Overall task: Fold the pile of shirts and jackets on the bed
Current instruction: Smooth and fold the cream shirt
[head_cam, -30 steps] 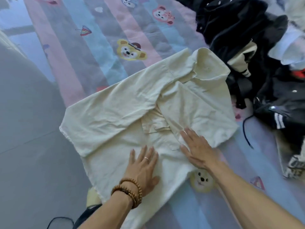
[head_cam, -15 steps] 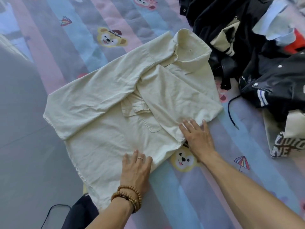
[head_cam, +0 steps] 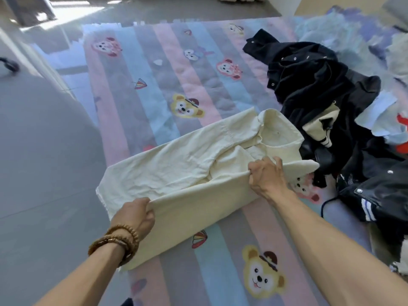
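On the striped bed cover: I see the cream shirt [head_cam: 176,171], one long side lifted for folding.
Left hand [head_cam: 134,215]: fingers curled, gripping the hem end of the raised edge.
Right hand [head_cam: 266,175]: fingers pinching the same edge near the collar.
Long axis: hem lower left, collar upper right.
Progress: first shirt unfinished; dark jacket pile [head_cam: 313,85] untouched.

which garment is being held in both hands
The cream shirt: left hand and right hand grip its near edge; the black jackets lie untouched in the pile.
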Action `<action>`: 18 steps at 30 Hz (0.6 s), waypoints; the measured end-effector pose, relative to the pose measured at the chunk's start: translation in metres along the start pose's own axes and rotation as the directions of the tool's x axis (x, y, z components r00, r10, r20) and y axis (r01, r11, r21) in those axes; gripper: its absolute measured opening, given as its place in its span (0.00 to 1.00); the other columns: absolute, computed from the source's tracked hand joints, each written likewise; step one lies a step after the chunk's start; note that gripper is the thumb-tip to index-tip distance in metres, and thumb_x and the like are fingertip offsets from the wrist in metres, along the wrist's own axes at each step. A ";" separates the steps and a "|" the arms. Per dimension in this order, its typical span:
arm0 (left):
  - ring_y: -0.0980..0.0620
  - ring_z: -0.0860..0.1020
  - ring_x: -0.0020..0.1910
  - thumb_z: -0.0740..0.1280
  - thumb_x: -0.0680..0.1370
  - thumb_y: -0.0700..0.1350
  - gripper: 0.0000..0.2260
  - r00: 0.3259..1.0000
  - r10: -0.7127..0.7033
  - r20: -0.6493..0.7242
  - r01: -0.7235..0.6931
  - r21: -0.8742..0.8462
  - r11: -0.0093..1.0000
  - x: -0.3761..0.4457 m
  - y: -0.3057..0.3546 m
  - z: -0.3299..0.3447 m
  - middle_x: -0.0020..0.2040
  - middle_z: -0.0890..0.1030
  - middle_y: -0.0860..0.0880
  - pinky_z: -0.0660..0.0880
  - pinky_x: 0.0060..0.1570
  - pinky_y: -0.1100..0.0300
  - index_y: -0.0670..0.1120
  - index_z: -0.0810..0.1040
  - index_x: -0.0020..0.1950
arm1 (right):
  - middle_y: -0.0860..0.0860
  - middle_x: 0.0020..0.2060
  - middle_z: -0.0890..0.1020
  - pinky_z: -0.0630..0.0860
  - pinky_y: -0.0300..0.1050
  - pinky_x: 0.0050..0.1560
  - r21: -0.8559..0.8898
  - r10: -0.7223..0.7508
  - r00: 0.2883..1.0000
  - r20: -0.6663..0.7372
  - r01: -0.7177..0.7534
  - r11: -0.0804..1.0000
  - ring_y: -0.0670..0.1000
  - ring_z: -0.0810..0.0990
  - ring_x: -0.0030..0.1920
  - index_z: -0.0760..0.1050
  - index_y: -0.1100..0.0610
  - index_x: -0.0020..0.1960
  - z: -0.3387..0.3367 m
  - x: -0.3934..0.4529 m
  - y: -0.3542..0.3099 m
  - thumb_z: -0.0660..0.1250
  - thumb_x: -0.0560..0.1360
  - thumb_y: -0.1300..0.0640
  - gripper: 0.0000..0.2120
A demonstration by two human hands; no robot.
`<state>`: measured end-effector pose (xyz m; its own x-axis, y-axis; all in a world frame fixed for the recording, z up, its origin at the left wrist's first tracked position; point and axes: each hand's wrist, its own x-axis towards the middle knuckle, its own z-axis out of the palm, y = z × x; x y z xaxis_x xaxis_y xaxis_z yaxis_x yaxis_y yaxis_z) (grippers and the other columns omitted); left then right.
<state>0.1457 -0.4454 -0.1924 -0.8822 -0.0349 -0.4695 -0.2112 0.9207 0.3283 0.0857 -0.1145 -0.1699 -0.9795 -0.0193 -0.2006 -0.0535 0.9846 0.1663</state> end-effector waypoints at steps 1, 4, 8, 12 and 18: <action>0.46 0.77 0.47 0.62 0.78 0.48 0.05 1.000 -0.007 0.027 0.007 0.016 1.000 0.013 -0.007 -0.005 0.47 0.79 0.48 0.74 0.47 0.57 0.49 0.76 0.50 | 0.52 0.44 0.82 0.61 0.55 0.64 -0.029 -0.024 0.999 0.042 0.025 0.999 0.56 0.76 0.54 0.78 0.54 0.45 -0.006 0.018 -0.006 0.58 0.74 0.59 0.09; 0.48 0.76 0.44 0.61 0.80 0.51 0.09 0.998 -0.033 0.048 0.032 0.028 0.999 0.044 -0.026 -0.011 0.42 0.77 0.49 0.75 0.46 0.57 0.50 0.76 0.46 | 0.52 0.52 0.82 0.62 0.53 0.65 -0.101 -0.065 0.986 0.151 0.081 0.992 0.55 0.76 0.59 0.78 0.52 0.53 -0.004 0.065 -0.028 0.60 0.76 0.52 0.10; 0.49 0.76 0.40 0.58 0.81 0.53 0.12 0.991 -0.041 0.131 0.022 0.142 0.990 0.070 -0.043 -0.004 0.37 0.76 0.52 0.74 0.42 0.59 0.51 0.75 0.41 | 0.50 0.55 0.82 0.66 0.51 0.62 -0.113 -0.050 0.978 0.204 0.074 0.991 0.54 0.77 0.58 0.79 0.48 0.55 0.019 0.096 -0.047 0.60 0.72 0.57 0.15; 0.49 0.78 0.40 0.57 0.78 0.51 0.11 0.978 -0.096 0.186 0.055 0.213 0.975 0.077 -0.048 0.001 0.38 0.77 0.52 0.74 0.40 0.59 0.51 0.75 0.40 | 0.47 0.54 0.82 0.62 0.51 0.66 -0.002 -0.074 0.981 0.179 0.076 0.997 0.51 0.75 0.60 0.82 0.41 0.53 0.036 0.102 -0.056 0.60 0.71 0.59 0.19; 0.42 0.77 0.55 0.63 0.72 0.48 0.16 0.914 0.352 -0.200 -0.306 0.228 0.924 0.080 -0.006 0.022 0.55 0.79 0.44 0.78 0.48 0.48 0.47 0.77 0.58 | 0.53 0.50 0.79 0.66 0.55 0.61 0.144 0.058 0.992 -0.109 -0.042 0.989 0.58 0.75 0.55 0.78 0.55 0.50 0.057 0.093 -0.063 0.62 0.69 0.56 0.12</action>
<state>0.0852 -0.4454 -0.2500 -0.9652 0.2144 -0.1496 0.1707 0.9503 0.2604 0.0092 -0.1683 -0.2544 -0.9963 0.0188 -0.0843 0.0160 0.9993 0.0338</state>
